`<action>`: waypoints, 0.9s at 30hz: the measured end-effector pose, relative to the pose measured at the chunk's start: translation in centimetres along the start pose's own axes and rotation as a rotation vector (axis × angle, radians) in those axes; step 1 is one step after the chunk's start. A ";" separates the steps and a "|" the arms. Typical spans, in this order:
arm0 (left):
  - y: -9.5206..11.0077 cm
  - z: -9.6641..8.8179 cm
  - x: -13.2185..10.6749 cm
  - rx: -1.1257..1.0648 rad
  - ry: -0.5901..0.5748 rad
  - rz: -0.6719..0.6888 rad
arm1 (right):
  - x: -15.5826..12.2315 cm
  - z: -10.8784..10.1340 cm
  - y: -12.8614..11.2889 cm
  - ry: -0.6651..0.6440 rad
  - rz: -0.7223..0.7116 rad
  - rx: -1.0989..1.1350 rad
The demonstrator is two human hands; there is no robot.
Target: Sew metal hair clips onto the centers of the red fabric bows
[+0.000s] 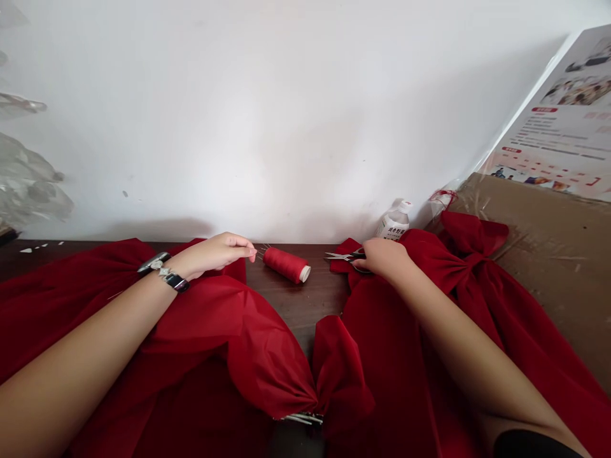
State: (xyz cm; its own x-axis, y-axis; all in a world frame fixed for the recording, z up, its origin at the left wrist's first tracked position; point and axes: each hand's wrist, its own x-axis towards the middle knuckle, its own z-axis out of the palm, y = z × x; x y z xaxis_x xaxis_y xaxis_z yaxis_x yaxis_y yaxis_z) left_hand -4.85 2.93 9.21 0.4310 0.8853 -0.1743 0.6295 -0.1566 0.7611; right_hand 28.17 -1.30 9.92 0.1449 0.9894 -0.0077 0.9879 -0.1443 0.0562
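Red sheer fabric (248, 356) is spread across a dark wooden table (305, 299), gathered into a bow shape near the front edge. My left hand (217, 251) reaches forward with fingers pinched together at the needles stuck in the end of a red thread spool (286, 264). My right hand (384, 257) rests on the fabric with its fingers curled on the handles of small scissors (344, 257), whose blades point left toward the spool. A watch (162, 270) is on my left wrist.
A small white plastic bottle (395, 222) stands against the white wall behind the scissors. A finished red bow (470, 245) lies on a cardboard sheet (554, 254) at the right, under a leaning printed poster (563, 133). Crumpled clear plastic (28, 178) sits at far left.
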 end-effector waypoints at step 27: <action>0.6 6.8 0.2 -0.152 0.219 0.217 | 7.9 7.5 -9.4 0.184 -0.467 1.116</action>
State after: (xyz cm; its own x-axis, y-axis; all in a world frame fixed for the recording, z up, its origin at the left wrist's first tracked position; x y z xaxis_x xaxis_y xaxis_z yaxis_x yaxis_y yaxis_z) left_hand 0.05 0.03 5.39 0.3852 0.9140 0.1272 0.4273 -0.2989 0.8533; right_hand 20.46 7.79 1.86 -0.1561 0.9241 0.3488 0.4606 0.3805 -0.8019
